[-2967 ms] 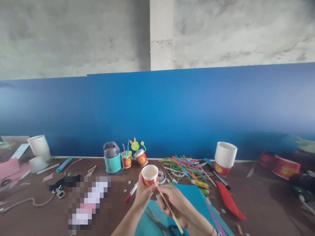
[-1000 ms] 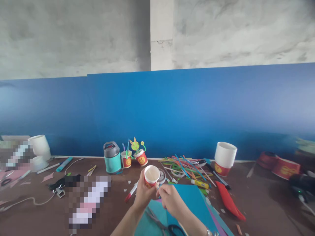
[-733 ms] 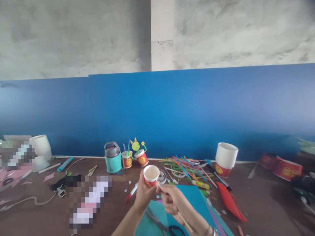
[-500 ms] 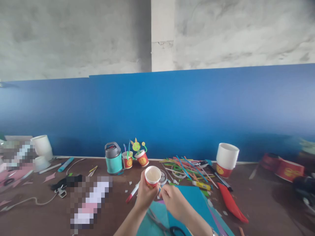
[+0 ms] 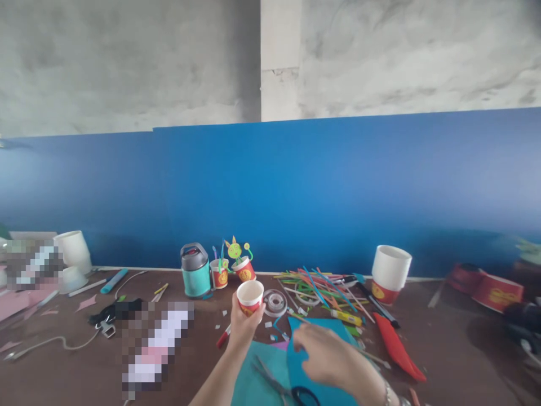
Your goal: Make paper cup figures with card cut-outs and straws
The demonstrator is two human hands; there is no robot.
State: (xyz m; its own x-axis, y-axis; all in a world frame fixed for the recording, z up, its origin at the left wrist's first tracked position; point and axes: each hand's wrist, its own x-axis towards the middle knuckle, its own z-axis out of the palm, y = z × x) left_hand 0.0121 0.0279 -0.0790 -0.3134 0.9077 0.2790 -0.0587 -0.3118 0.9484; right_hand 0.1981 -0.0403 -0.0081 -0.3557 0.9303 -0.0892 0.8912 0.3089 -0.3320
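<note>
My left hand (image 5: 246, 321) is wrapped round a white-rimmed red paper cup (image 5: 250, 294), which is upright with its open mouth towards me. To the right, my right hand (image 5: 323, 352) is curled above blue paper (image 5: 338, 327). A thin wooden-looking stick (image 5: 374, 358) runs out on both sides of this hand; the grip itself is partly hidden. Between my forearms, scissors (image 5: 273, 380) lie on light teal paper (image 5: 249, 372). Just right of the cup is a roll of clear tape (image 5: 274, 303). A red-capped marker (image 5: 224, 337) lies by my left wrist.
Behind the cup stand a teal flask (image 5: 195, 276) and two decorated cups, one with a green figure (image 5: 235, 251). Coloured strips (image 5: 316, 287) lie piled at the back. Stacked paper cups (image 5: 391, 270), a yellow glue stick (image 5: 346, 317) and a red pouch-like item (image 5: 397, 347) are to the right.
My right hand has moved away from the cup, to the right, with the thin stick. My left hand has shifted slightly left and up with the cup, uncovering the tape roll.
</note>
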